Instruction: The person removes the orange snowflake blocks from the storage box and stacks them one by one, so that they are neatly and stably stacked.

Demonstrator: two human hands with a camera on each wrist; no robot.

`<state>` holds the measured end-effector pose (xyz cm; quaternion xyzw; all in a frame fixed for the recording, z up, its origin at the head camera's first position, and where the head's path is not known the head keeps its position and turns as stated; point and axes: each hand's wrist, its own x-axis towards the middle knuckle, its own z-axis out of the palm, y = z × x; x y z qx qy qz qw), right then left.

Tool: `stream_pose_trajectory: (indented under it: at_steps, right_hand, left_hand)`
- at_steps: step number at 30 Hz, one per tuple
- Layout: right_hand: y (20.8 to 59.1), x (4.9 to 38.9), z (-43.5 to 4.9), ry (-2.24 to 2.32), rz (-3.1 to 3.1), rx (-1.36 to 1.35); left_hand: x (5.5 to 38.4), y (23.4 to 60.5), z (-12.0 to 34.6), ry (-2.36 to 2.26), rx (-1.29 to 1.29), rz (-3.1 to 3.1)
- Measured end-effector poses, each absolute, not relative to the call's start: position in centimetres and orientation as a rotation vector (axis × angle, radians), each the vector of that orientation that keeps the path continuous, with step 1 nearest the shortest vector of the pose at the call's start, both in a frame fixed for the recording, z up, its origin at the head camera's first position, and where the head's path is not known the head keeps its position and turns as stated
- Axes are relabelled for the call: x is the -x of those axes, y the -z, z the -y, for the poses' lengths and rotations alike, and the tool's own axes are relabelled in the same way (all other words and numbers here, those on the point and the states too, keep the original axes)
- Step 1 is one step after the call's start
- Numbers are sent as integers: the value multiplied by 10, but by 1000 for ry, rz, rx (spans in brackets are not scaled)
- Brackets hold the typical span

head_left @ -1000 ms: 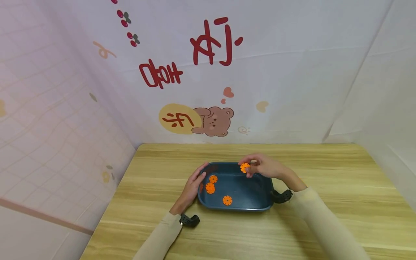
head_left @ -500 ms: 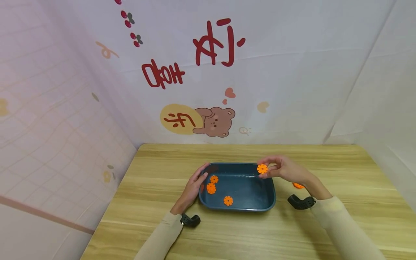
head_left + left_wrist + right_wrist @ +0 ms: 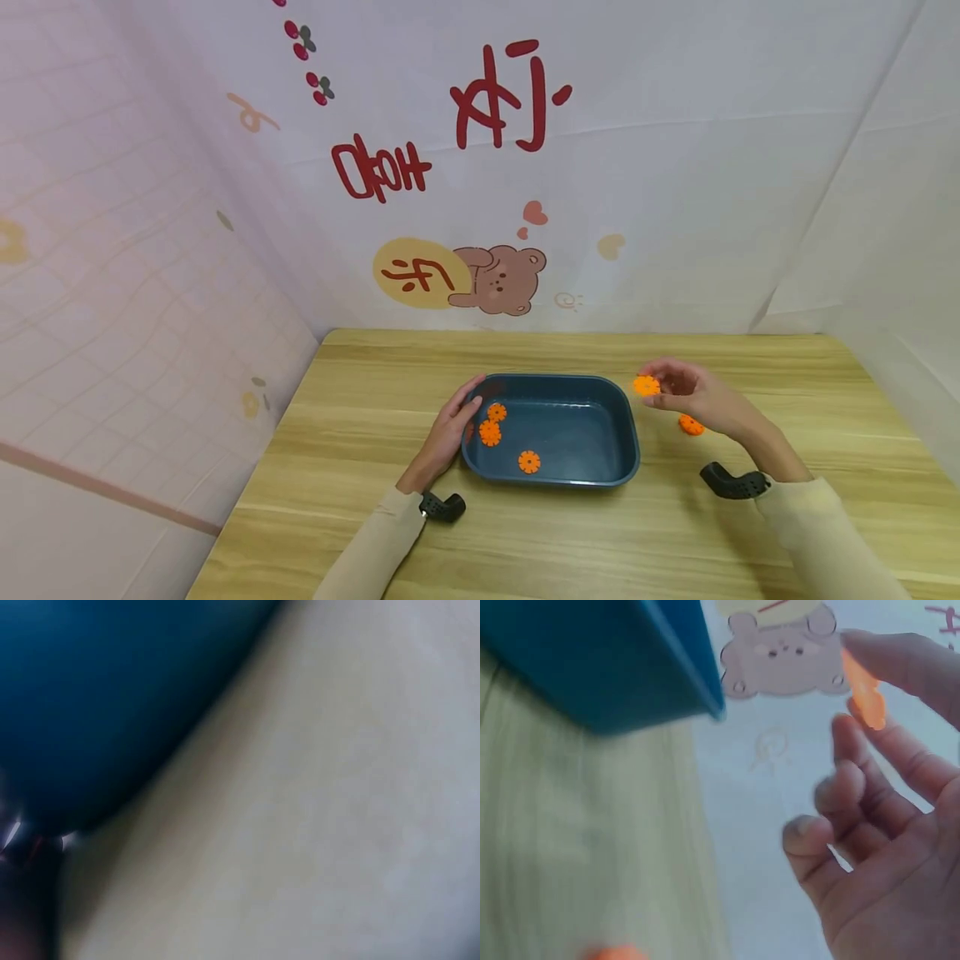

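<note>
My left hand holds the left side of a dark blue rectangular tray, thumb over the rim and fingers along the outside. Inside the tray lie several orange notched discs, two of them close together near its left wall. Between thumb and fingertip my right hand pinches another orange notched disc, just beyond the tray's right rim and raised over the table. The right wrist view shows this disc nearly edge-on, with the other fingers half curled. One more orange disc lies on the table under the right hand.
The tray stands on a wood-grain table. Behind it rises a white wall covering printed with a bear and red characters. A pale wall closes off the left side. Black wrist cameras jut from both wrists.
My right hand has moved right with the pinched disc, from over the tray to past its right rim. The loose disc on the table has come into view. The left hand keeps its place.
</note>
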<state>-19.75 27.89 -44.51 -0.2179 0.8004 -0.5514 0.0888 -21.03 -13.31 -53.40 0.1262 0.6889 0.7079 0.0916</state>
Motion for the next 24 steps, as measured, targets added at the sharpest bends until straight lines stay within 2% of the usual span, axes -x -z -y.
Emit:
stream_pose_trajectory:
  at_steps: [12, 24]
  right_hand:
    - [467, 183, -317, 1459, -2735, 480]
    - [492, 175, -341, 1521, -2746, 503]
  left_hand:
    - [211, 534, 133, -2093, -399, -2044]
    - [211, 534, 133, -2082, -402, -2052]
